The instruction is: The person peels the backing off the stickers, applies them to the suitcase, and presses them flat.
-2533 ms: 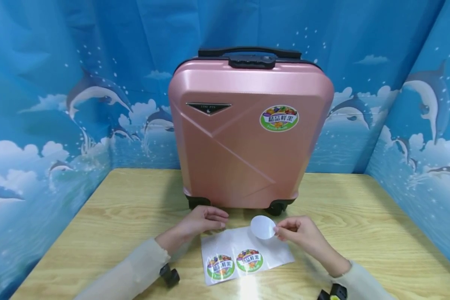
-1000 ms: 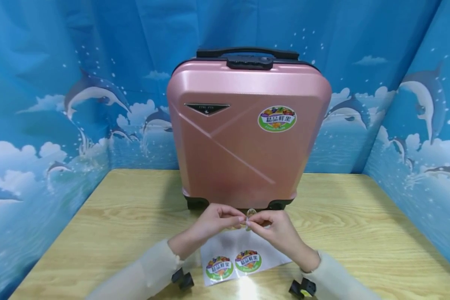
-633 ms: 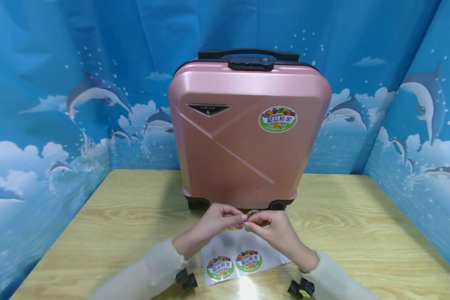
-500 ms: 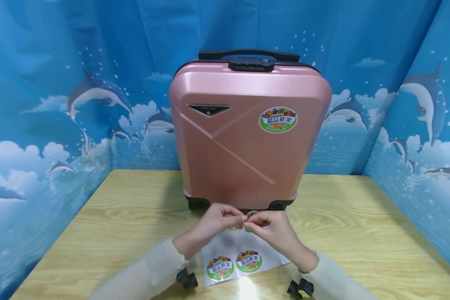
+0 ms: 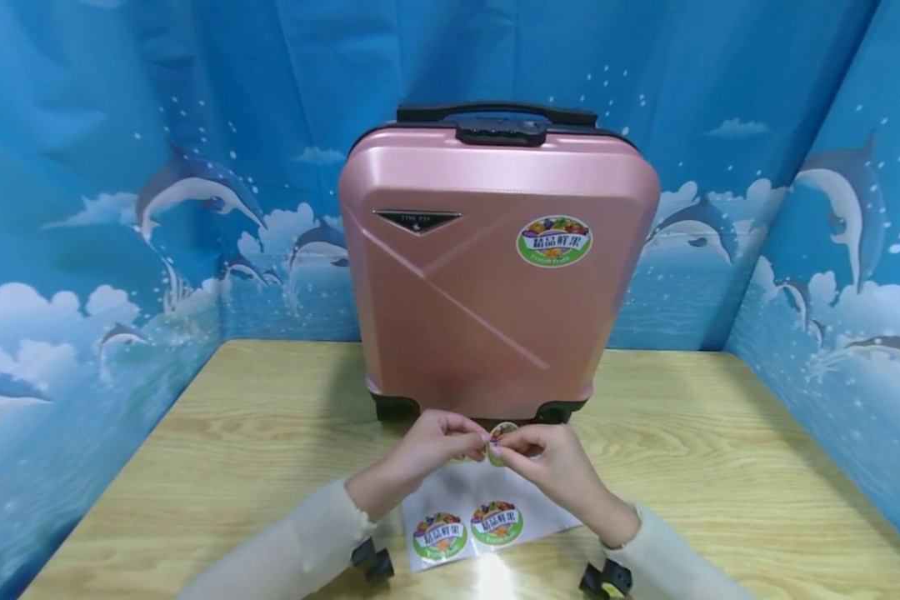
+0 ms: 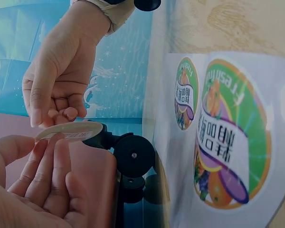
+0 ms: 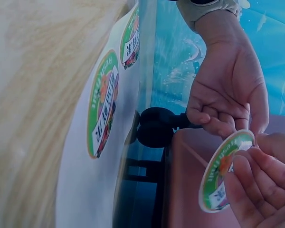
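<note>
An oval fruit sticker (image 5: 502,430), edged in green with fruit and dark lettering, is held upright between both hands, just in front of the suitcase. My left hand (image 5: 437,443) pinches its left edge between thumb and fingers. From the other side my right hand (image 5: 561,460) pinches the sticker, its fingertips covering part of the print. The right wrist view shows much of the printed face of this sticker (image 7: 213,178); in the left wrist view it appears nearly edge-on. Beneath the hands lies a white backing sheet (image 5: 457,490) bearing two more such stickers (image 5: 497,523).
A pink hard-shell suitcase (image 5: 480,308) stands upright behind the hands, with a black handle (image 5: 495,108) on top. One fruit sticker (image 5: 554,242) is on its upper right front. Blue dolphin-print curtains (image 5: 255,92) surround the wooden table (image 5: 270,417).
The right hand, which held the sticker alone with its white back showing, has moved left. The left hand has come in to grip it too, and the printed side now partly shows.
</note>
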